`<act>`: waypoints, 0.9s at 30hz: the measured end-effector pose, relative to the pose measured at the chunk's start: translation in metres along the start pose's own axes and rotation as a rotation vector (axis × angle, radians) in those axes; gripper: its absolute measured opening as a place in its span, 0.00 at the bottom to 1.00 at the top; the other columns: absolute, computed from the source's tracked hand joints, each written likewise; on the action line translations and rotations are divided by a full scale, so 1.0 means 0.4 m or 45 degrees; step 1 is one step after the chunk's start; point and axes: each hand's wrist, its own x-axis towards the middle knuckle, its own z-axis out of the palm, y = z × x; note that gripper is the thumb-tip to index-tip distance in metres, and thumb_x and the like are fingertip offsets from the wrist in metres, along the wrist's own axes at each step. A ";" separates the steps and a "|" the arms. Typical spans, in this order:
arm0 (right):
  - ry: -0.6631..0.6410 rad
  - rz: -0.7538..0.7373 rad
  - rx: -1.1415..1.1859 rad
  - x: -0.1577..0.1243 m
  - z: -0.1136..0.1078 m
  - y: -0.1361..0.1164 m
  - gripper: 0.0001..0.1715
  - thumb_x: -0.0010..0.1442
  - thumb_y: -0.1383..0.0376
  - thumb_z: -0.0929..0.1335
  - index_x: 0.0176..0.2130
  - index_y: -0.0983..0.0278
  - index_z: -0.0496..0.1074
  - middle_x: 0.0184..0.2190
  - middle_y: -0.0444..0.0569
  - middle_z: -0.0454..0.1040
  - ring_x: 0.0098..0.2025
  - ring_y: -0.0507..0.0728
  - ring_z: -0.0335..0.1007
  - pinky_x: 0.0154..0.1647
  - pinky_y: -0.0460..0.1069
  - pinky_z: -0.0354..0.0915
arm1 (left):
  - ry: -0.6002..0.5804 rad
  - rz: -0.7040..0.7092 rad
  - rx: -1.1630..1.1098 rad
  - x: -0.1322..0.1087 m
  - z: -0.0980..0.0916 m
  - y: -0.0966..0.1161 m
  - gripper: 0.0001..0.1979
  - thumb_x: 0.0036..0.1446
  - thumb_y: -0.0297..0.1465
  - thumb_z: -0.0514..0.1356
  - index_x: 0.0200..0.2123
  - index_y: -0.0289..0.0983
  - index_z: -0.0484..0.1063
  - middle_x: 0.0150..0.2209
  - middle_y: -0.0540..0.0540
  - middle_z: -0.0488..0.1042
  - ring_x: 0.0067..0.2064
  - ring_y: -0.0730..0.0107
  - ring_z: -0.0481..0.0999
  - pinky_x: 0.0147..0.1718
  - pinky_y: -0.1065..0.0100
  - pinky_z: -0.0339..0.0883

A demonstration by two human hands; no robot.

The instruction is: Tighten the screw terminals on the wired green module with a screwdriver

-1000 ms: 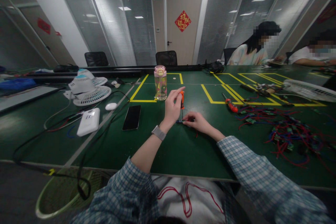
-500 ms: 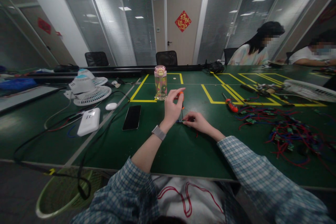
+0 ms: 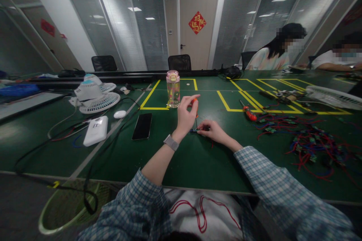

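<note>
My left hand [image 3: 186,116] is closed around the orange handle of an upright screwdriver [image 3: 197,122]. Its thin shaft points down at a small circuit board [image 3: 194,130] low over the green table, and its tip is too small to make out. Close to that tip, my right hand [image 3: 212,131] pinches the board's right side between thumb and fingers. The fingers cover part of the board. A short red wire shows just below it.
A water bottle [image 3: 173,89] stands behind my left hand. To the left lie a phone [image 3: 142,126], a white power bank [image 3: 96,131] and small fans [image 3: 97,98]. A second screwdriver [image 3: 249,113] and a heap of wired boards [image 3: 311,141] lie right. Two people sit at the far right.
</note>
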 end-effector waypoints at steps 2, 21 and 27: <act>0.001 0.000 -0.001 0.000 0.000 0.000 0.06 0.52 0.66 0.72 0.33 0.66 0.77 0.28 0.47 0.75 0.29 0.53 0.69 0.33 0.49 0.66 | 0.021 0.013 0.029 -0.001 0.000 -0.001 0.08 0.63 0.29 0.57 0.44 0.41 0.75 0.40 0.46 0.71 0.41 0.70 0.72 0.40 0.69 0.69; 0.006 -0.002 -0.017 0.002 0.004 0.011 0.07 0.52 0.65 0.72 0.33 0.66 0.77 0.28 0.47 0.75 0.29 0.53 0.69 0.34 0.49 0.66 | 0.014 -0.003 0.046 -0.001 0.000 -0.003 0.08 0.64 0.30 0.57 0.43 0.40 0.74 0.39 0.46 0.69 0.40 0.70 0.72 0.39 0.69 0.68; 0.006 0.006 -0.016 0.002 0.004 0.011 0.07 0.52 0.65 0.72 0.34 0.66 0.77 0.29 0.48 0.75 0.30 0.54 0.69 0.34 0.49 0.66 | -0.019 -0.006 0.007 0.001 -0.003 0.001 0.13 0.67 0.28 0.50 0.47 0.42 0.73 0.44 0.46 0.73 0.46 0.68 0.72 0.43 0.67 0.69</act>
